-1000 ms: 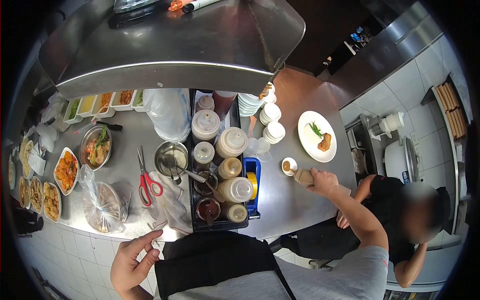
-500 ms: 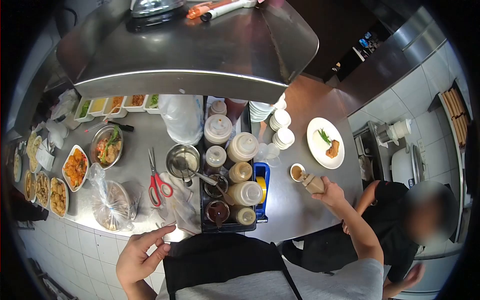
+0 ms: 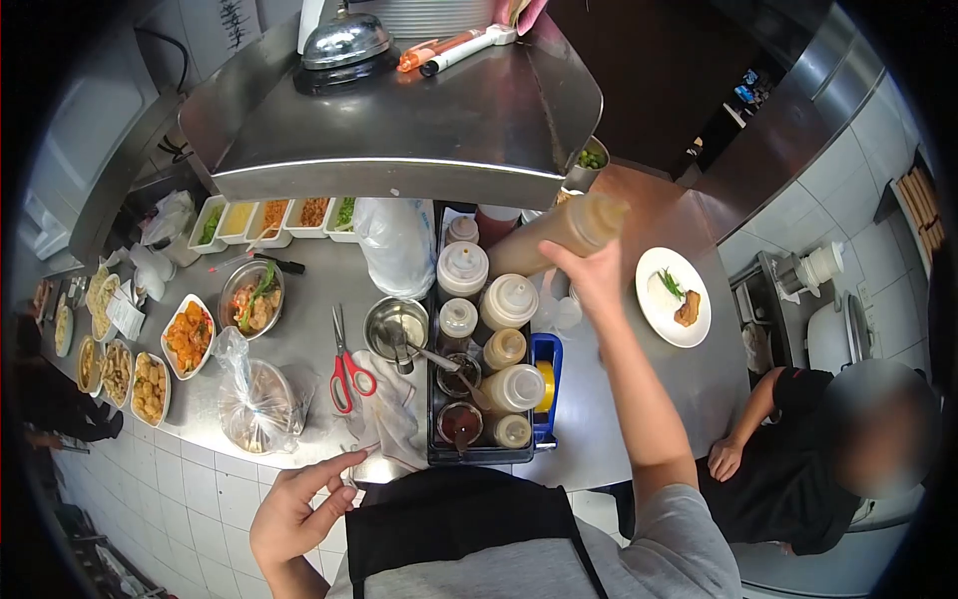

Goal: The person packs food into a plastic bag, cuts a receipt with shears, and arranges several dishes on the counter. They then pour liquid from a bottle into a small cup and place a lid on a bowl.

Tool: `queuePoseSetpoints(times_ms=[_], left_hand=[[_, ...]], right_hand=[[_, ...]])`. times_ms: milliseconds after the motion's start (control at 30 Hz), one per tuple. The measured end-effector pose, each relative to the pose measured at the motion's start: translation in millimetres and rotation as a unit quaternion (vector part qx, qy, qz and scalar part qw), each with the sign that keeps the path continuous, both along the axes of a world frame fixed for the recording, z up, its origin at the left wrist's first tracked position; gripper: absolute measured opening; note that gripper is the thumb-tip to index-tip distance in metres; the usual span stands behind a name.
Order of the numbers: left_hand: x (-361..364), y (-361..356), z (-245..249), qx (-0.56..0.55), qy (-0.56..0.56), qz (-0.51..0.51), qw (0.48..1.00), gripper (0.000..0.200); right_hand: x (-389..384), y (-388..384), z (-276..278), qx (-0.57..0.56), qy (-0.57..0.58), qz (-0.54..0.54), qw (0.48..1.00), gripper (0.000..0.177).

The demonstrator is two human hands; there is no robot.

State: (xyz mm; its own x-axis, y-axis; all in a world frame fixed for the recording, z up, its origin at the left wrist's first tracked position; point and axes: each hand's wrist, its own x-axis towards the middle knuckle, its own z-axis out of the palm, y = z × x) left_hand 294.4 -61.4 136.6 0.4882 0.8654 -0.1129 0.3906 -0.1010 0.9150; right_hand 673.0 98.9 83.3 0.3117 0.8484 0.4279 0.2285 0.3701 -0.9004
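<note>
My right hand grips a squeeze bottle of tan sauce. It is tilted above the back of the black tray, its tip pointing right. Several upright sauce bottles fill the tray, together with a spoon in a dark jar. To the right lies a white oval plate with rice, green herbs and a browned piece of food. Near the front table edge hovers my left hand, thumb and forefinger apart and nothing visible in it.
Red-handled scissors, a cloth and a metal pot lie left of the tray. Farther left are a bagged bowl and several dishes of food. A steel shelf overhangs the back. A co-worker stands at right.
My right hand has moved left and back from beside the plate, and now holds a larger-looking bottle over the tray. The small white cup is out of sight. My left hand barely moved.
</note>
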Motion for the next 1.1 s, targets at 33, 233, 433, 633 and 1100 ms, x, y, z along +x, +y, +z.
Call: queuePoseSetpoints(times_ms=[33,233,433,633,1100], left_hand=[[-3.6,-3.5,-2.6,0.002,-0.003,0.016,1.000,0.033],[-8.3,-13.3,-15.0,-0.025,-0.016,0.058,0.998,0.031],[6.3,-1.4,-10.3,-0.024,-0.003,0.031,0.999,0.033],[14.0,4.0,-1.7,0.007,0.023,-0.010,1.000,0.035],[24.4,6.9,-8.9,-0.022,0.029,0.027,0.999,0.027]], right_hand=[[-6.4,10.8,-6.6,0.011,-0.014,0.015,1.000,0.065],[-27.4,18.7,-34.6,-0.094,-0.090,0.005,0.991,0.072],[-34.1,-38.7,-36.8,-0.169,-0.257,-0.007,0.951,0.089],[-37.0,-25.4,-27.6,-0.247,-0.253,0.027,0.935,0.075],[116.7,-72.8,103.9,0.204,0.114,-0.025,0.972,0.060]])
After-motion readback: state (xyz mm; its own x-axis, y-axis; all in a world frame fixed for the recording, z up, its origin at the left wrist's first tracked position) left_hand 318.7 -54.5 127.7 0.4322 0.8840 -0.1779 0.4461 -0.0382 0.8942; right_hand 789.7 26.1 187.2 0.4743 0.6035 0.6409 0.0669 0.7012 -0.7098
